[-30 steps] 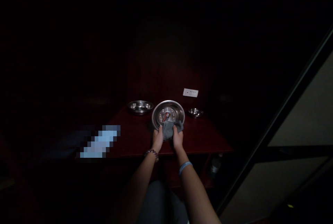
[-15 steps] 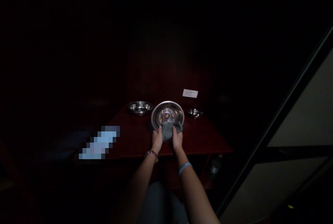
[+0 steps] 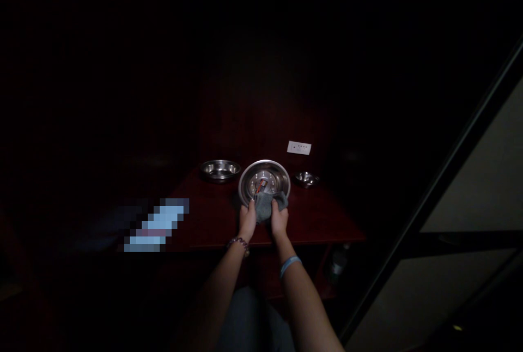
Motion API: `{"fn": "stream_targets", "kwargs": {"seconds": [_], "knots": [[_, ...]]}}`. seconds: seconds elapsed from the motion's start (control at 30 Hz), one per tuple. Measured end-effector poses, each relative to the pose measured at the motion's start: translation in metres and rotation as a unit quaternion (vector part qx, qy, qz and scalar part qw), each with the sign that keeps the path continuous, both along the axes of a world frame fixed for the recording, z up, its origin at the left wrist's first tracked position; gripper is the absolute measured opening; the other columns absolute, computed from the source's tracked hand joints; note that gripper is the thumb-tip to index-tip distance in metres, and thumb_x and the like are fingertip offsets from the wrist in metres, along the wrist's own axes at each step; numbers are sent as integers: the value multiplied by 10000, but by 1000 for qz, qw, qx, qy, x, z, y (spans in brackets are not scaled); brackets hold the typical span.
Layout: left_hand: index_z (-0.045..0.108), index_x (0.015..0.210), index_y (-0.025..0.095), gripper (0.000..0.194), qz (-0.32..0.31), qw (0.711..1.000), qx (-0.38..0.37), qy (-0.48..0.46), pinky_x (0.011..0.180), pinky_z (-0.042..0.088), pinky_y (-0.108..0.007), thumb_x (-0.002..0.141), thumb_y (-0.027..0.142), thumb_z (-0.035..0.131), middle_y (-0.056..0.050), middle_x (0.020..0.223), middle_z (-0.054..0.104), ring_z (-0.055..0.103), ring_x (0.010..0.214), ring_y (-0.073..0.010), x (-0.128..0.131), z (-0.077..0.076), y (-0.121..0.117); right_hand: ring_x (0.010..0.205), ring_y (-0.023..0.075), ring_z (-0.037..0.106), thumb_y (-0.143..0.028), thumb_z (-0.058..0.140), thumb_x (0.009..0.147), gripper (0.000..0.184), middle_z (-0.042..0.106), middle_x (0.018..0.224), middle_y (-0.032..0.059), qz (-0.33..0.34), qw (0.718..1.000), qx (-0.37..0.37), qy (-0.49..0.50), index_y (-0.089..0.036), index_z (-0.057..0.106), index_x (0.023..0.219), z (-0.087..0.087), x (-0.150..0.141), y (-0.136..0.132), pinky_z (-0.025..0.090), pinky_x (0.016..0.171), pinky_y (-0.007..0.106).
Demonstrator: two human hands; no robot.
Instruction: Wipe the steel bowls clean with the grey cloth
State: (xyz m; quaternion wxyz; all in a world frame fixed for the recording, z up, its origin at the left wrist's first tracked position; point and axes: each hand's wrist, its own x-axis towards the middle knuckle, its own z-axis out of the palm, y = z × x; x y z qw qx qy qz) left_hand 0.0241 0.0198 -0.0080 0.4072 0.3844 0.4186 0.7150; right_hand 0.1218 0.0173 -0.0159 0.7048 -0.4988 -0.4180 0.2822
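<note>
A round steel plate [image 3: 270, 173] is tilted up toward me over the dark red table [image 3: 212, 216]. My left hand [image 3: 247, 220] grips the plate's lower left rim. My right hand [image 3: 279, 218] is closed on a grey cloth [image 3: 265, 204] that lies over the plate's lower edge, between both hands. The plate's shiny face reflects a small orange and dark shape. A bead bracelet is on my left wrist and a light blue band on my right.
A steel bowl [image 3: 220, 169] sits on the table left of the plate, and a smaller steel bowl [image 3: 306, 178] to its right. A white wall socket [image 3: 299, 147] is behind. A blurred pale blue patch [image 3: 157, 224] lies at the table's left. The room is very dark.
The hands, cloth and plate have barely shifted; the cloth sits slightly differently on the plate's lower edge.
</note>
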Motion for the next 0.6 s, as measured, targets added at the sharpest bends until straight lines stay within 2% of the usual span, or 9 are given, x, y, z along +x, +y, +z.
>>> {"fn": "stream_targets", "kwargs": {"seconds": [0.1, 0.27, 0.4, 0.6], "knots": [[701, 1089, 116, 297, 1, 1000, -4, 10, 1045, 485, -411, 907, 285, 538, -164, 1144, 739, 662, 1178, -273, 0, 1, -1, 975, 263, 748, -488, 613, 815, 410, 797, 1031, 122, -6, 1000, 2, 6, -142, 752, 986, 0, 0, 0, 561, 883, 328], [717, 1044, 108, 313, 5, 1000, -4, 8, 1002, 513, -425, 890, 329, 557, -167, 1076, 755, 704, 1064, -282, -1, 1, -3, 971, 276, 750, -481, 615, 819, 374, 803, 999, 116, -13, 1000, 1, 1, -156, 759, 937, 1, 0, -1, 569, 880, 346], [709, 1010, 92, 348, 11, 1000, -20, 7, 1001, 514, -448, 879, 383, 570, -183, 1066, 750, 704, 1052, -295, -2, 0, -2, 960, 263, 750, -469, 627, 812, 353, 808, 970, 93, -8, 1000, 12, 7, -166, 761, 935, 2, -1, -2, 566, 888, 335], [683, 1028, 120, 395, 20, 999, -29, -12, 958, 539, -395, 899, 454, 517, -165, 1092, 736, 698, 1062, -280, -3, -3, 1, 1000, 269, 747, -473, 616, 811, 389, 799, 1036, 110, 7, 1000, 6, 2, -155, 753, 988, 3, -2, -3, 553, 917, 342]]}}
